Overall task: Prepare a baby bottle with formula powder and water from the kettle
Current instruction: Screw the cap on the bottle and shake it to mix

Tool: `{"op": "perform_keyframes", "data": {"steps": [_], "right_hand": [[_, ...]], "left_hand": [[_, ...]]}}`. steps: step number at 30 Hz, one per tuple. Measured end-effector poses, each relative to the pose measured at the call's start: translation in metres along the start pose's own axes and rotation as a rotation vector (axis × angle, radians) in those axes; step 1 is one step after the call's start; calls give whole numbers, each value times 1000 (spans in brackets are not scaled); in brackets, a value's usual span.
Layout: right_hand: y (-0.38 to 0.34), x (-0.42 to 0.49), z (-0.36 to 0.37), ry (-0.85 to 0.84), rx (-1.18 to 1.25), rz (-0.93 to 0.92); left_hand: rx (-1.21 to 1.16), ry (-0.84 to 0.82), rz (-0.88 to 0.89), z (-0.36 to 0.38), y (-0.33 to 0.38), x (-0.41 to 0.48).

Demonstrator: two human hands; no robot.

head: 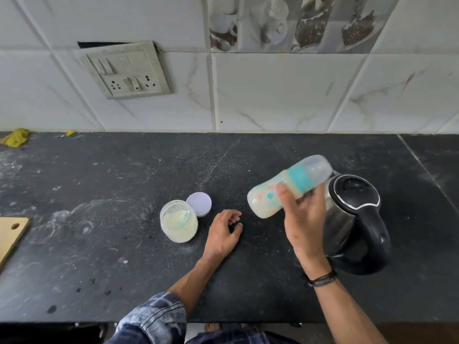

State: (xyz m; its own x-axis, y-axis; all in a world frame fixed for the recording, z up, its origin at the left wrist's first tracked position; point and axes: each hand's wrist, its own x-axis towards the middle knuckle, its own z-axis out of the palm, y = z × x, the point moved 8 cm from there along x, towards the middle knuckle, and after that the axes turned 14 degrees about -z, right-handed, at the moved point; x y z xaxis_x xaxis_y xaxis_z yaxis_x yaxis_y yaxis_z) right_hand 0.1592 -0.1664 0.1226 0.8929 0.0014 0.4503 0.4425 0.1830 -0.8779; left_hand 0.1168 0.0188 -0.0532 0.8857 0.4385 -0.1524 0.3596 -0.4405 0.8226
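Black stone counter [124,281] carries everything. Nearest, the left hand [223,232] rests on it, fingers loosely curled and gripping nothing. Right of it, the right hand [301,219] is clamped on the baby bottle [285,187], tilted nearly flat in the air, capped, milky inside. This looks like the shaking step, late in the task; next it likely needs standing upright. The kettle [352,219] sits just behind that hand; the open powder jar [178,223] and its lid [199,204] lie left.
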Motion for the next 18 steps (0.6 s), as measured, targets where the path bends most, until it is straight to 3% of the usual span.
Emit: {"op": "perform_keyframes", "data": {"steps": [2, 5, 9, 12, 18], "right_hand": [[-3, 8, -1, 18, 13, -17], [9, 4, 9, -148, -86, 82], [0, 4, -4, 29, 12, 28], [17, 2, 9, -140, -76, 167], [28, -8, -3, -1, 30, 384]], "left_hand": [[-3, 13, -8, -1, 1, 4], [19, 9, -7, 1, 0, 0], [16, 4, 0, 0, 2, 3], [36, 19, -17, -1, 3, 2], [44, 18, -10, -1, 5, 4]]}}
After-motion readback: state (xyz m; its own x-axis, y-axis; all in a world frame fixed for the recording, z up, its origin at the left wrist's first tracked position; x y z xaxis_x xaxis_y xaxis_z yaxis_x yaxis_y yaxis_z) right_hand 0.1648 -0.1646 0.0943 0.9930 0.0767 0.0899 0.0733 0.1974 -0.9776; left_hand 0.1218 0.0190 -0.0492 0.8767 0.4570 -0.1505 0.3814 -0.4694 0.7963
